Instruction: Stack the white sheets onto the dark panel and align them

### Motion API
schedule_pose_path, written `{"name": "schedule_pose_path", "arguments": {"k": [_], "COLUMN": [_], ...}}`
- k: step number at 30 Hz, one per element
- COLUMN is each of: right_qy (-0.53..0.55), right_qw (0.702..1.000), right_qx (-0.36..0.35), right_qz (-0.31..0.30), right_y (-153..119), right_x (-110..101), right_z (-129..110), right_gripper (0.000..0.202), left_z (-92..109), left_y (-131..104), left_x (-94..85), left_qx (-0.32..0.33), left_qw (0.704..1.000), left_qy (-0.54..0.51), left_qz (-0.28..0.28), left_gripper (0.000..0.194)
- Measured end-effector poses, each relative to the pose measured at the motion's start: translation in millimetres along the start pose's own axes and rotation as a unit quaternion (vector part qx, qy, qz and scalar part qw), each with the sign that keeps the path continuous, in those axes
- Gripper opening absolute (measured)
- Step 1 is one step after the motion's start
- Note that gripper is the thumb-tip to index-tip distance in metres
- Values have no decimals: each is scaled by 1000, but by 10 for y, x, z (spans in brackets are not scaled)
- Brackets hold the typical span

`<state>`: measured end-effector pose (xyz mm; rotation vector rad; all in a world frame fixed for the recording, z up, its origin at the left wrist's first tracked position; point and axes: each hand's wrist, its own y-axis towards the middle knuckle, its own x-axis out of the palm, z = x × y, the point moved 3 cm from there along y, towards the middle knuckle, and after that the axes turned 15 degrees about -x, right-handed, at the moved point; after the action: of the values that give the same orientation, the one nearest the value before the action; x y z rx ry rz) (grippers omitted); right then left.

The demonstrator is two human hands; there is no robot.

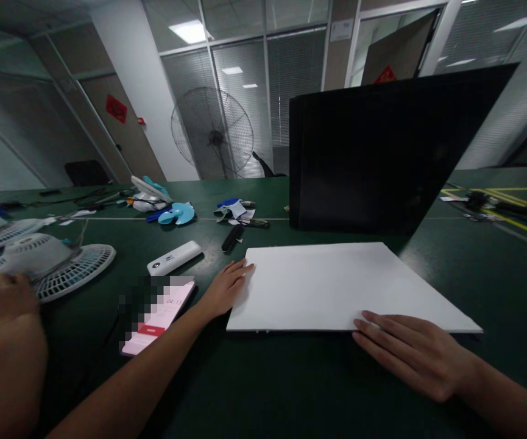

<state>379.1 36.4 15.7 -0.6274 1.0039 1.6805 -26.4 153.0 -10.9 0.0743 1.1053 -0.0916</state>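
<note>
A flat white board lies on the dark green table. My left hand rests at its left edge, fingertips on the white surface and fingers stretched out. At the front edge, right of the middle, lies my right hand, its fingers extended and the fingertips touching the board. Neither hand grips anything. Directly behind the board rises a large black panel, tilted to the right.
Left of my left arm are a phone and a white power bank. Another person's hand touches a white fan part at far left. Behind are a black object, blue fan blades and, at right, cables.
</note>
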Motion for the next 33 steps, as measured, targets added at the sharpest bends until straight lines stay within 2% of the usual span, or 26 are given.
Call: {"name": "schedule_pose_path", "arguments": {"k": [2,5,8,13,19,23,26,29,31,33], "right_qy": [-16,-10,-1,-9,-20,-19,-41,-58,-63,-61], "right_qw": [1000,999,995,989,996,996,995,992,990,987], "right_qx": [0,42,98,140,76,68,79,99,118,144], "right_qz": [2,15,36,42,50,49,52,56,49,32], "right_y": [-34,-84,-118,-192,-286,-261,-152,-14,16,-74], "right_x": [-49,-86,-137,-263,-103,-40,-171,-434,-643,-839], "right_z": [3,-3,-8,62,175,185,195,183,105,-47], "right_gripper": [40,44,49,48,54,50,54,62,67,70], "left_z": [-35,-43,11,114,117,125,123,129,135,136], "left_y": [30,44,20,-26,-24,-32,-39,-51,-59,-66], "left_x": [-28,-64,-95,-114,-75,-70,-71,-67,-63,-53], "left_qx": [4,14,24,35,14,7,23,46,42,28], "left_qw": [1000,999,999,999,1000,1000,999,998,998,999], "left_qy": [-27,-36,-23,-30,-9,8,-12,-37,-37,-22], "left_qz": [13,25,28,18,21,26,27,23,25,29], "left_gripper": [54,60,56,54,50,53,50,55,59,63]}}
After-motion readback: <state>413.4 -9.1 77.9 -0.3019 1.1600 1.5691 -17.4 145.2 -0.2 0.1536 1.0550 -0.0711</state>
